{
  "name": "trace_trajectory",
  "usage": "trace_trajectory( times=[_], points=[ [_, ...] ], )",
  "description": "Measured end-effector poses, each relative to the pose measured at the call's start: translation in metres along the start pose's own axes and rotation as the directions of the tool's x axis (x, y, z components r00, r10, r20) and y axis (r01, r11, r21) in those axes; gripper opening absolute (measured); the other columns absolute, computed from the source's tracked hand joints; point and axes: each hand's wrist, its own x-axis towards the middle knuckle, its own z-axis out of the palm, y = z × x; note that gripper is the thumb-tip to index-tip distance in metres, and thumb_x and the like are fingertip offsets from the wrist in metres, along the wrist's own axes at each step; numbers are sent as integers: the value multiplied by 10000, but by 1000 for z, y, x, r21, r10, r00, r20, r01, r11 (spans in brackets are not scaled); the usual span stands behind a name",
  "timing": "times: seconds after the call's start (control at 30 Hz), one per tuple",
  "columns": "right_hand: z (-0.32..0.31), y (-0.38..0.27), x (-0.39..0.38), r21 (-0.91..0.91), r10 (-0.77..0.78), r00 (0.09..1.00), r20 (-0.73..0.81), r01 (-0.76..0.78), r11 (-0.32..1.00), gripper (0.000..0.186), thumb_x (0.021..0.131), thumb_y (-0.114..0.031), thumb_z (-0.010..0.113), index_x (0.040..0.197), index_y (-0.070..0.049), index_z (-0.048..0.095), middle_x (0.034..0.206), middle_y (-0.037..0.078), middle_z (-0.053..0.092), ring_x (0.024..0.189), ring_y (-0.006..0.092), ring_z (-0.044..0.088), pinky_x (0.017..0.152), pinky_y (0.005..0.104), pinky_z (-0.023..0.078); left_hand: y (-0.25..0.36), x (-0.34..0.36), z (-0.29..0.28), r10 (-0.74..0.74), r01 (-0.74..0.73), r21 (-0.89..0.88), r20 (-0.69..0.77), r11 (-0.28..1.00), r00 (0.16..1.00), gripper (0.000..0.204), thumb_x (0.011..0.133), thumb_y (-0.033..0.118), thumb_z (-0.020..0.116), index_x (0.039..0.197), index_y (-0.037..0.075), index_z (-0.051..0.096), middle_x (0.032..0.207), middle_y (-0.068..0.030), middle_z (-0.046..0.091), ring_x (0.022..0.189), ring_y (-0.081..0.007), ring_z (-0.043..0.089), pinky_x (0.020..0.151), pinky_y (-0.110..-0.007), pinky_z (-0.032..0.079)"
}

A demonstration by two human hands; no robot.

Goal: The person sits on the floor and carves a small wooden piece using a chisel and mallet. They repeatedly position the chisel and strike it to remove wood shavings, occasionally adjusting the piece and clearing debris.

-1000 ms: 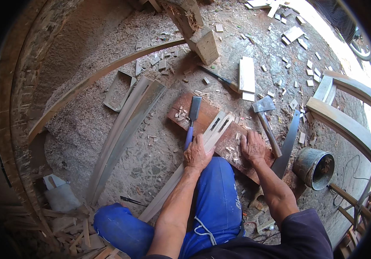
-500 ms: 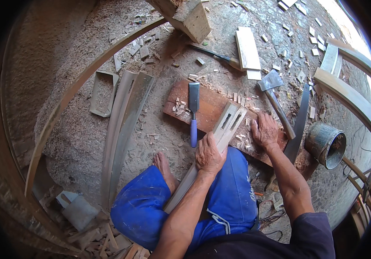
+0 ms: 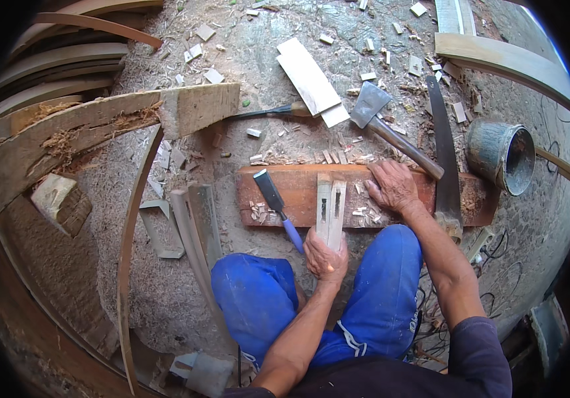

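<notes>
- We have the pale slotted wood (image 3: 335,227) lying with its far end on the reddish board (image 3: 301,179) and its near part running back between our knees; its slots face up.
- Our left hand (image 3: 326,255) wraps the wood just off the board's near edge, fingers curled along the left side, thumb at the right; some fingertips are hidden. For a steady hold, we would want that grip firm and the wood flat.
- Our right hand (image 3: 393,188) rests palm down on the board, right of the wood, fingers slightly spread and thumb apart; we cannot tell how hard it presses. Settled there, it should help steady the board.
- Loose chips (image 3: 368,215) lie on both sides of the wood; we judge it best to let none get underneath, where they could make it rock.
- The chisel (image 3: 271,193) lies on the left, blade on the board, handle past the near edge; we should mind our left knuckles around it.
- On the right, the saw (image 3: 445,146) crosses the board, so our right forearm needs care beside it.
</notes>
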Motion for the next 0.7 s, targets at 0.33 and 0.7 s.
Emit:
trace_trajectory(
  times=[0.33, 0.7],
  points=[
    [2, 3, -8, 55, 8, 995, -95, -3, 998, 316, 959, -366, 593, 1083, -82, 655, 995, 132, 640, 977, 313, 624, 900, 442, 472, -5, -6, 10, 49, -50, -8, -45, 999, 998, 804, 812, 275, 804, 1421, -24, 372, 1293, -246, 551, 1175, -438, 544, 982, -521, 466],
    [11, -4, -11, 2, -2, 980, -198, 2, 1000, 270, 978, -362, 575, 1024, -104, 642, 962, 116, 641, 978, 309, 642, 867, 439, 489, -7, -3, 5, 48, -52, -60, -65, 997, 997, 774, 818, 266, 779, 1422, -20, 389, 1322, -221, 557, 1180, -408, 551, 995, -504, 468]
  ],
)
